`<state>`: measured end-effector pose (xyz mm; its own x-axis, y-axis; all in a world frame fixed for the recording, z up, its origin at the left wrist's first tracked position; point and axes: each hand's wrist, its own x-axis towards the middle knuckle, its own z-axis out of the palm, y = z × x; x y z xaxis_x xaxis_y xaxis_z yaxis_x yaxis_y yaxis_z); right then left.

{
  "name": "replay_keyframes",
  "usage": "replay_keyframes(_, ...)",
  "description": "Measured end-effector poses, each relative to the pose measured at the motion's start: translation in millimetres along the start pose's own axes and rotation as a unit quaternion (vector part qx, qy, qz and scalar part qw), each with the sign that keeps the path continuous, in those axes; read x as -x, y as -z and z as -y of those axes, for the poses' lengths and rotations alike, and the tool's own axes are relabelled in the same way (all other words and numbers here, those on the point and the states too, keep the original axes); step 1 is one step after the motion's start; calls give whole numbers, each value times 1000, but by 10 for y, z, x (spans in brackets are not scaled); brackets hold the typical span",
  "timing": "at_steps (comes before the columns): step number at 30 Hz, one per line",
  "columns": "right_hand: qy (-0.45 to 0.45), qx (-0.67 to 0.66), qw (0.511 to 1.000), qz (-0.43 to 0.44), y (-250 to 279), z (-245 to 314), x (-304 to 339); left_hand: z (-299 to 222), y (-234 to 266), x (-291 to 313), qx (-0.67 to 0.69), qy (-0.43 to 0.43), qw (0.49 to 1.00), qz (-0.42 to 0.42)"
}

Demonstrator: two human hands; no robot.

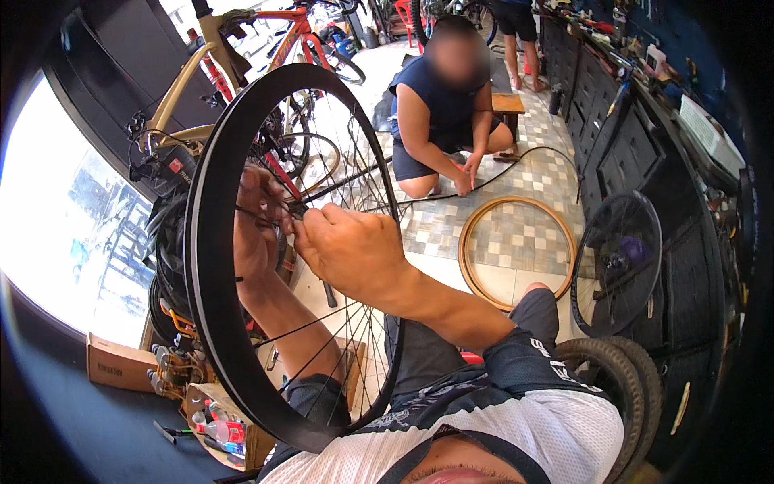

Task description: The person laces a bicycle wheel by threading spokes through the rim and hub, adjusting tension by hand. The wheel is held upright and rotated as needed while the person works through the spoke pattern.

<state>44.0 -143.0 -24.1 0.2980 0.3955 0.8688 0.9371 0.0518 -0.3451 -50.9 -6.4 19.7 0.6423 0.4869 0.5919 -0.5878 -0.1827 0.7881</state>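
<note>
A bicycle wheel (211, 242) with a deep black rim and thin black spokes stands upright before my chest, its lower rim close to my shirt. My left hand (262, 202) reaches in behind the spokes, fingers curled near the hub (297, 208). Just right of it, my right hand (351, 248) is closed, thumb and fingers pinched together at the hub. What either hand grips there is too small and too covered to make out. Several spokes cross in front of my left forearm.
A person (445, 113) crouches ahead on the tiled floor. Tan tyres (465, 262) lie nearby; another wheel (577, 278) leans on black cabinets (637, 153) at right. A gold bicycle frame (179, 93) stands at left, above a cardboard box (256, 446) holding bottles.
</note>
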Motion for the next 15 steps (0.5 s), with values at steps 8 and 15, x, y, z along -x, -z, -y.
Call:
replay_keyframes(8, 19, -40, 999, 18, -10, -52, -32, 78, 113, -102, 39, -23, 994, -96)
replay_keyframes(15, -37, -141, 986, 82, 36, -217, -287, -5, 56, -522, -17, 43, 989, -140)
